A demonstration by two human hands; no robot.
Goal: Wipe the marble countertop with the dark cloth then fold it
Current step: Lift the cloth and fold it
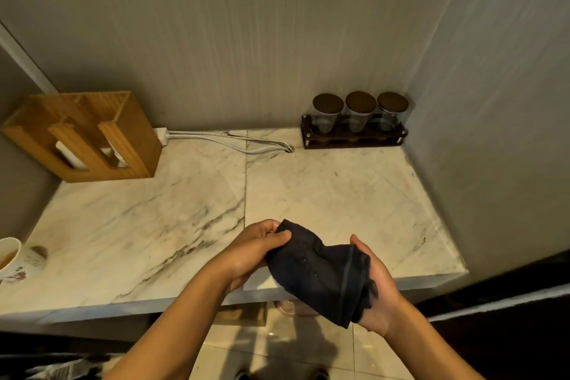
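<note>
The dark cloth (320,271) is bunched and held in the air over the front edge of the marble countertop (333,191). My left hand (249,253) pinches the cloth's upper left corner between thumb and fingers. On the other side, my right hand (377,290) cups the lower right end, palm up, with the cloth draped over the fingers. The cloth does not touch the counter.
A wooden holder (89,136) stands at the back left, with a white power strip (162,135) and cables (234,145) beside it. A rack of three lidded jars (354,123) sits at the back right. A patterned mug (15,259) stands at the left edge. Walls close in behind and on the right.
</note>
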